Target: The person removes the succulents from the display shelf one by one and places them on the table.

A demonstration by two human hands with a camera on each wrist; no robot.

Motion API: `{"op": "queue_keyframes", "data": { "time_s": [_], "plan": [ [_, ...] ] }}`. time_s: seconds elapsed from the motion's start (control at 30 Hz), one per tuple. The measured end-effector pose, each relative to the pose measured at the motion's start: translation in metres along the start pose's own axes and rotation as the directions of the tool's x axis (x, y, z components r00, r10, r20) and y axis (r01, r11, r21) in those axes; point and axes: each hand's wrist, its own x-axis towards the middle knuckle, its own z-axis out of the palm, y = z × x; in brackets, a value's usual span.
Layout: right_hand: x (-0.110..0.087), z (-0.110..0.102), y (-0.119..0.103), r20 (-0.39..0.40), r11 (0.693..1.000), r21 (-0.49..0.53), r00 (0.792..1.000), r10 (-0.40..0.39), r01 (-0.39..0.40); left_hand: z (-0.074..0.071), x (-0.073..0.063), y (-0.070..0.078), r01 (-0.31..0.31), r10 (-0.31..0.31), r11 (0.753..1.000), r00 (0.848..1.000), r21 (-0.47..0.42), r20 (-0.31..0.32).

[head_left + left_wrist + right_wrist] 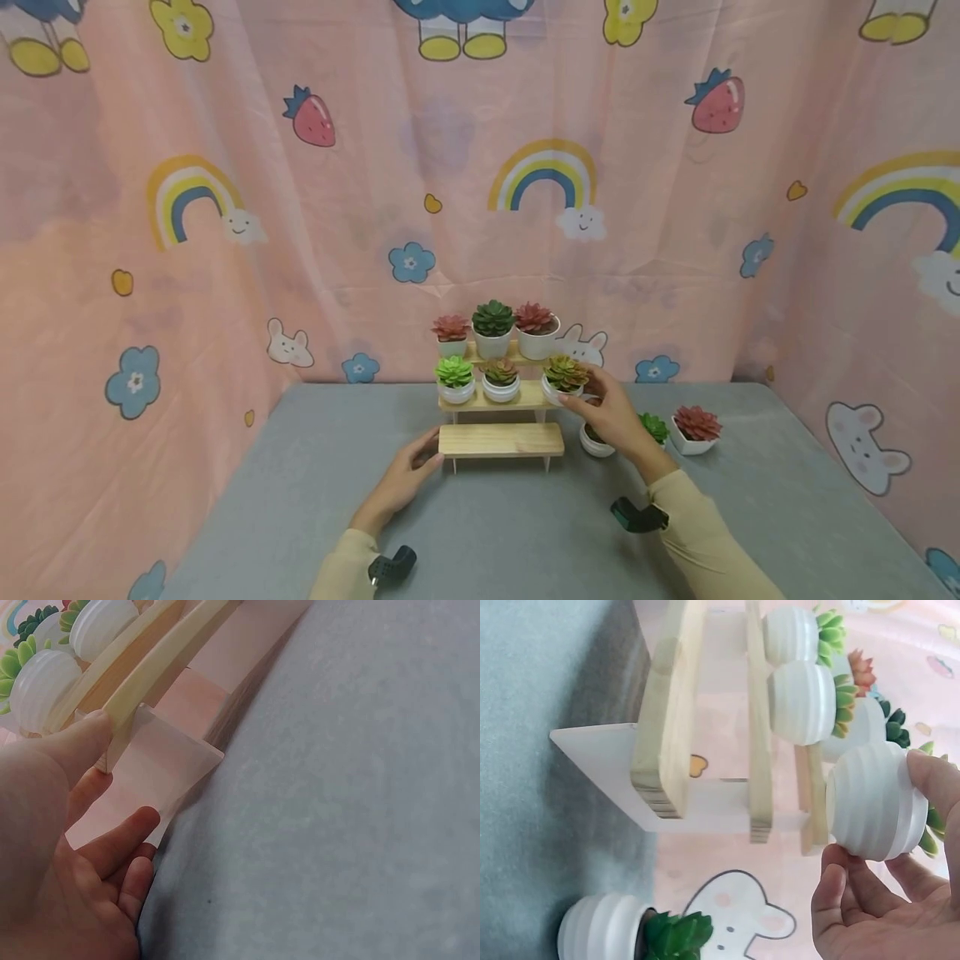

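**Your right hand (613, 410) clamped on a white ribbed pot with a yellow-green succulent (564, 377); your left hand (405, 475) on a pale three-step wooden stand (500, 437)**

Head view, centre: you've got the held pot over the right end of the middle step (528, 393). Right wrist view, right side: your thumb on one side of it, fingers on the other, pot base apart from that step's board.

Your left hand, lower centre of the head view, pinches the left end of the bottom step (157, 669); left wrist view puts your thumb on top, index finger under, other fingers bent beside the translucent side panel (161, 761).

Same middle step, to the left: white ribbed pot with a bright green succulent (455, 379), then white ribbed pot with a brownish-green succulent (500, 380). Behind, on the top step (510, 354), left to right: small white pot with a red succulent (451, 335), white round pot with a dark green succulent (492, 330), white round pot with a dusty red succulent (537, 333).

Right of centre on the grey table (300, 533): white ribbed pot partly covered by your hand (597, 445), green succulent behind your forearm (655, 427), white square pot with a red succulent (694, 430). Pink printed curtain (450, 100) fills the upper frame.
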Motion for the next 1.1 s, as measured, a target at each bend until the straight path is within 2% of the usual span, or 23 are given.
{"op": "queue_keyframes", "data": {
  "time_s": [0.37,0.63,1.1],
  "plan": [
    [-0.017,-0.008,0.0,0.022,0.998,-0.035,0.998,-0.05,0.051,-0.002,-0.001,-0.003,-0.013,0.013,1.0,1.0,0.01,0.015],
    [-0.03,-0.018,0.007,-0.005,0.995,-0.026,0.995,-0.096,0.096,0.0,0.003,-0.007,-0.029,0.028,0.999,0.999,0.031,0.02],
    [-0.039,-0.024,0.024,-0.026,0.995,-0.009,0.995,-0.097,0.097,-0.001,0.003,-0.007,-0.036,0.036,0.999,0.999,0.003,0.02]
  ]
}}
